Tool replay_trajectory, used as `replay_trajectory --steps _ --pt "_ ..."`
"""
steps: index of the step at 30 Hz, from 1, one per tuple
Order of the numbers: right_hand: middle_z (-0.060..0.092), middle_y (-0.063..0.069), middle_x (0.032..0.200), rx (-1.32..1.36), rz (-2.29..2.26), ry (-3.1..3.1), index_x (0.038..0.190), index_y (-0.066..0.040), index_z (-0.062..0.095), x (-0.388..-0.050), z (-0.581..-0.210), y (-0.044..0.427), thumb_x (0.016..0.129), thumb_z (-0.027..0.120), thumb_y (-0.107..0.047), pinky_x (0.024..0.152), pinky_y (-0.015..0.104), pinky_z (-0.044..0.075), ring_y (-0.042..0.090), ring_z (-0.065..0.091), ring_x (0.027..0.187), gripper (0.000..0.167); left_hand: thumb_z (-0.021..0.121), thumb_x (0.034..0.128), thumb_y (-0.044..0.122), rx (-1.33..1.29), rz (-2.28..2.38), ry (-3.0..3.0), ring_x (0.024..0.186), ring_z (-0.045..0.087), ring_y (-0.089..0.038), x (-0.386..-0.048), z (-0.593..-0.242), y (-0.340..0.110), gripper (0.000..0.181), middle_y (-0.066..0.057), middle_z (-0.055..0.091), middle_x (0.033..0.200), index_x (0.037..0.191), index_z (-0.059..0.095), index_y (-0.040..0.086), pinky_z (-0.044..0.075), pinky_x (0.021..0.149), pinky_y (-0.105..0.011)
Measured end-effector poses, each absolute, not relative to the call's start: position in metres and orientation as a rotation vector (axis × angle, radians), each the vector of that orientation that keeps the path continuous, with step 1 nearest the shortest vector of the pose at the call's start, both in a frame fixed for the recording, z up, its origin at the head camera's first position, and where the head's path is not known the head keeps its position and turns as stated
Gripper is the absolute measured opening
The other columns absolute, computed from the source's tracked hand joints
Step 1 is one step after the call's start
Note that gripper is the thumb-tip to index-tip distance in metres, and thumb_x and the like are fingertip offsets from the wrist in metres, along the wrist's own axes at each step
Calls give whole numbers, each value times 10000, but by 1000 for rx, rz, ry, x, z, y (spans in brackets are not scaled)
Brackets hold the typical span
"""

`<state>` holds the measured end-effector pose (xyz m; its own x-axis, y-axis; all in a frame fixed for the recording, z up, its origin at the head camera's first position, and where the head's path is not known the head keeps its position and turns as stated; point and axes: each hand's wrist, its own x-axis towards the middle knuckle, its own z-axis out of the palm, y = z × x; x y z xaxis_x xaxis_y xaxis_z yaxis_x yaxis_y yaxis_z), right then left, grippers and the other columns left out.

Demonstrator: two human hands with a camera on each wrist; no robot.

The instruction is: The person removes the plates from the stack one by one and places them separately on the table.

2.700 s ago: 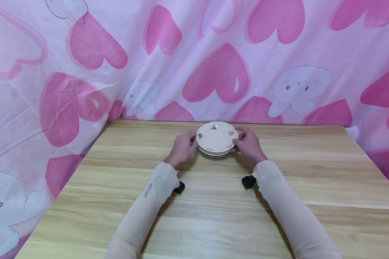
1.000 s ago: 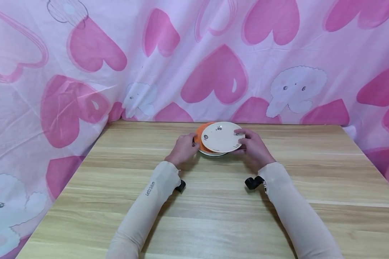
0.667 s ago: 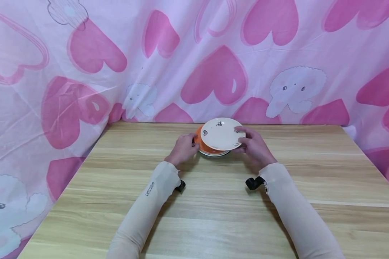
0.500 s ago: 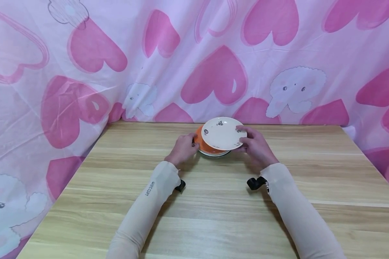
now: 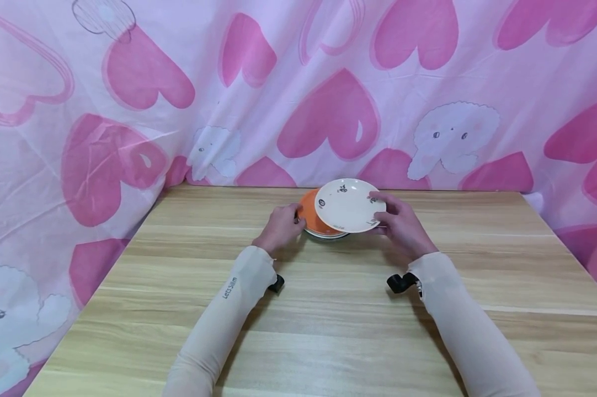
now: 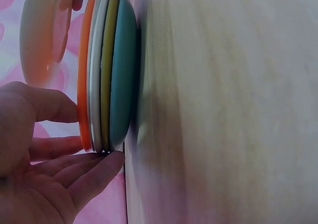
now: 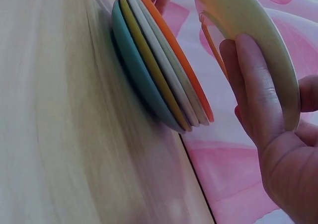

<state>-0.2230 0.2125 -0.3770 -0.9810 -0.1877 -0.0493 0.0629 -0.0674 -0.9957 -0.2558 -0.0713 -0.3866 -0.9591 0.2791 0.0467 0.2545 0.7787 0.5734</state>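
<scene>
A cream plate [image 5: 348,207] with small dark prints is tilted above a stack, its left part overlapping the orange plate [image 5: 307,212] there. My right hand [image 5: 404,225] pinches the cream plate's right edge, thumb on top and fingers beneath. Below the orange plate, the left wrist view reveals two pale plates, an olive plate [image 6: 109,70] and a teal plate [image 6: 124,75] at the bottom. At the stack's left edge, my left hand [image 5: 280,226] holds the rims, with its thumb by the orange rim and fingertips reaching toward the teal one.
The stack stands near the back edge of a wood-grain table [image 5: 318,331]. Behind it hangs a pink cloth [image 5: 259,110] with hearts and white animal prints. Each wrist carries a black mount, such as the right mount [image 5: 401,283].
The cream plate has been lifted off the stack and drawn rightward by my right hand, exposing the orange plate. My left hand stays at the stack's left edge.
</scene>
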Motion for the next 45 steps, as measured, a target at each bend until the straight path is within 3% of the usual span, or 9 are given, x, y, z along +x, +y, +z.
replay_trajectory --steps 5,13,26,38,45 --pt "396 127 1430 -135 -2118 2076 1506 -4 381 -224 -380 215 961 430 83 788 296 619 130 643 946 554 568 982 146 422 938 2919 857 582 -178 -255 -386 -71 349 -94 671 1024 1307 591 21 508 766 -285" --pt "438 96 1330 -109 -2117 2058 1498 9 381 -222 -384 218 968 418 77 784 270 615 107 661 925 536 563 979 160 446 913 2941 875 587 -185 -255 -388 -72 427 -104 684 1065 1381 557 19 525 830 -305" --pt "451 65 1306 -76 -2100 2043 1516 -45 379 -221 -387 230 981 444 62 751 248 610 88 664 864 549 560 992 176 404 914 2916 871 585 -183 -255 -386 -71 428 -83 664 1018 1396 542 36 511 794 -290" --pt "412 27 1390 -90 -2168 1955 1517 1 342 -221 -391 239 976 420 101 758 257 614 76 674 890 555 560 975 161 455 900 2946 852 577 -179 -254 -386 -72 409 -85 671 977 1358 566 17 517 823 -310" --pt "380 23 1418 -58 -2156 1970 1521 -24 352 -220 -391 247 968 441 101 728 234 606 76 664 852 574 555 982 167 459 889 2943 862 581 -180 -254 -386 -72 410 -91 679 1007 1363 561 16 524 847 -317"
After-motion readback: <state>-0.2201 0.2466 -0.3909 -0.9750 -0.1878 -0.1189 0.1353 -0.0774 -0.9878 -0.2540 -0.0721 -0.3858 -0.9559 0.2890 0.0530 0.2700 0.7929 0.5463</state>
